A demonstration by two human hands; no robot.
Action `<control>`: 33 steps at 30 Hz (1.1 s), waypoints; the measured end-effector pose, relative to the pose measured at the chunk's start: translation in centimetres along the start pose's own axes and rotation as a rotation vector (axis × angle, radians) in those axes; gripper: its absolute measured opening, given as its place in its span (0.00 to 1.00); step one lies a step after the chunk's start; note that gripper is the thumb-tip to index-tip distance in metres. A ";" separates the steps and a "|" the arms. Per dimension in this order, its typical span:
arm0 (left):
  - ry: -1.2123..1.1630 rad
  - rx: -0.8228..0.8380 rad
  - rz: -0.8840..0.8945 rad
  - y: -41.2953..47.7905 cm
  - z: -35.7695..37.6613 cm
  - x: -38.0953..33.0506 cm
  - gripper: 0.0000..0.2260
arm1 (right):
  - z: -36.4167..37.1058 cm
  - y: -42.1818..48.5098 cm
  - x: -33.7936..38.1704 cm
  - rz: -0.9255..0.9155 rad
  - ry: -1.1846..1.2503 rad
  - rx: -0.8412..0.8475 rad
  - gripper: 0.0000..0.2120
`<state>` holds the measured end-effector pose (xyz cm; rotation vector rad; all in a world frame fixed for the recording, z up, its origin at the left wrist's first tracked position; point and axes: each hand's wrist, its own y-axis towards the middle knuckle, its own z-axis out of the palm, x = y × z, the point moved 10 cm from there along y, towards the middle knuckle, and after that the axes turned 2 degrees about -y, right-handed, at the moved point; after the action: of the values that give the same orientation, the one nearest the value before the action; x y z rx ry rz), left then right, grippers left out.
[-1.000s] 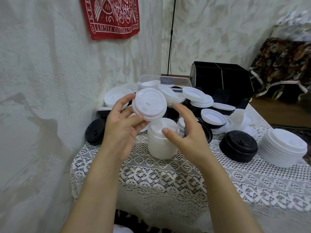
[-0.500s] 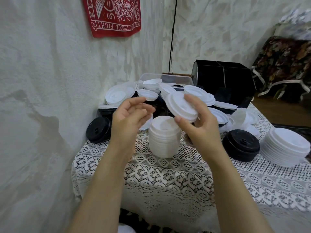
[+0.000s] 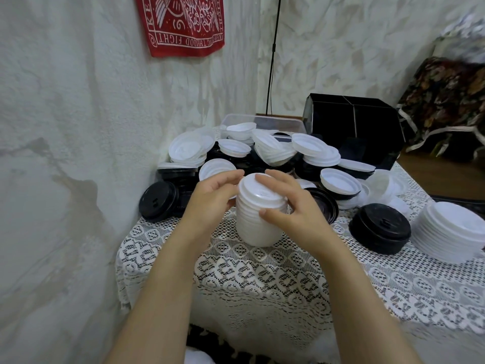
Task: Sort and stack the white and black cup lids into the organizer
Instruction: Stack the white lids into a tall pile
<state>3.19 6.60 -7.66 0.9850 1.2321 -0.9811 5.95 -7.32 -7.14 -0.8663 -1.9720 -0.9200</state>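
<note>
Upper left of the white lid stack (image 3: 258, 219) hangs a red cloth (image 3: 183, 22), its upside-down lettering reading partly "THREAD FIGHT". Left hand (image 3: 210, 200) and right hand (image 3: 291, 206) have their grip closed around the stack, mid-counter (image 3: 262, 271); black organizer (image 3: 351, 127) behind-right.

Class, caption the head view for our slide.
Both hands steady a white lid stack amid loose lids, organizer behind.

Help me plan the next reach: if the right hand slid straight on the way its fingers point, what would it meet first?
Probably the left hand, just across the white lid stack that the right hand holds; depth is uncertain.
</note>
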 end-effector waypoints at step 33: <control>0.991 -0.393 0.518 1.2 -2.9 -2.9 0.07 | 0.8 -0.3 -0.4 0.036 -0.081 -0.043 0.19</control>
<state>3.30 9.88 -4.88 1.4183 1.7334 0.2294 5.61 -6.97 -7.92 -0.9736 -2.0052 -0.9222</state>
